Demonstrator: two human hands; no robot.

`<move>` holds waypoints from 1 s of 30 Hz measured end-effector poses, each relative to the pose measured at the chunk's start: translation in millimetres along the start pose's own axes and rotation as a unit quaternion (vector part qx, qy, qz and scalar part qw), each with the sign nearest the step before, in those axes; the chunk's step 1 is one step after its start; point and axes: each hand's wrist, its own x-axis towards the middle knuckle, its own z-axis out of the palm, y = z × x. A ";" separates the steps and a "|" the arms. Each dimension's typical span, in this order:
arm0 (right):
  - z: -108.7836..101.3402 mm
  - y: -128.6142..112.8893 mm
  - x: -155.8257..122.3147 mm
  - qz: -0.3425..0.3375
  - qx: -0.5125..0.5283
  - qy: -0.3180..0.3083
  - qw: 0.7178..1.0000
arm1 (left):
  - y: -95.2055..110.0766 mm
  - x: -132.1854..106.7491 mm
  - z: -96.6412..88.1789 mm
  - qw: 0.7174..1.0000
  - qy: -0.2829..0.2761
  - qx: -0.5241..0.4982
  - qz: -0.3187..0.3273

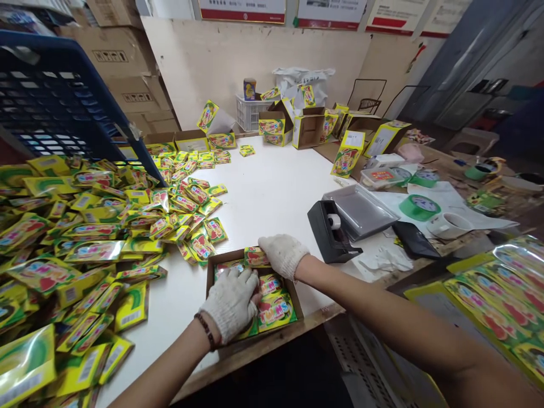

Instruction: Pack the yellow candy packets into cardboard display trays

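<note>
An open shallow brown carton (298,300) sits at the table's front edge, with small yellow-green printed boxes (277,311) lying flat inside. My left hand (233,300), in a white knitted glove, rests over the left part of the carton. Its fingers are stretched out on the boxes, hiding some of them. At the carton's far right corner, my gloved right hand (284,255) has its fingers closed on a small printed box (255,257), which is tilted against the far wall. A large heap of the same small boxes (102,215) spreads to the left of the carton.
A blue crate (80,96) tips over the heap at left. Right of the carton stand a black tape dispenser (327,232) and a clear plastic tray (361,209). Green tape (420,207), a mug (449,225) and a phone (414,239) lie farther right. Open display cartons (308,130) line the back.
</note>
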 end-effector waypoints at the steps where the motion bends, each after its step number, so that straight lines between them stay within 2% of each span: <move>1: 1.2 -2.7 0.4 0.001 -0.004 0.003 1.000 | 1.2 -8.0 1.4 1.000 0.005 -0.003 -0.006; 6: 7.6 -17.3 1.7 0.001 -0.048 0.015 0.999 | 10.7 -32.3 9.0 0.998 -0.014 -0.023 -0.050; 11: 10.1 -32.2 13.0 -0.002 -0.080 -0.015 0.997 | 13.9 -33.4 6.7 0.998 -0.017 -0.030 -0.059; 15: 20.7 -39.1 22.1 -0.018 -0.078 -0.061 0.995 | 14.0 -35.2 4.6 0.998 -0.010 -0.031 -0.061; 22: 43.1 -37.5 13.4 -0.008 -0.070 -0.061 0.996 | 11.0 -35.1 5.1 0.994 0.002 -0.077 -0.073; 27: 46.6 -46.0 8.5 -0.010 -0.077 -0.085 0.993 | 13.7 -35.9 9.7 0.991 0.026 -0.103 -0.083; 29: 47.9 -47.7 5.6 -0.002 -0.055 -0.120 0.991 | 15.2 -38.6 13.0 0.987 0.068 -0.132 -0.065; 30: 48.9 -47.5 4.3 0.000 -0.042 -0.139 0.989 | 14.0 -41.0 14.6 0.981 0.109 -0.154 -0.047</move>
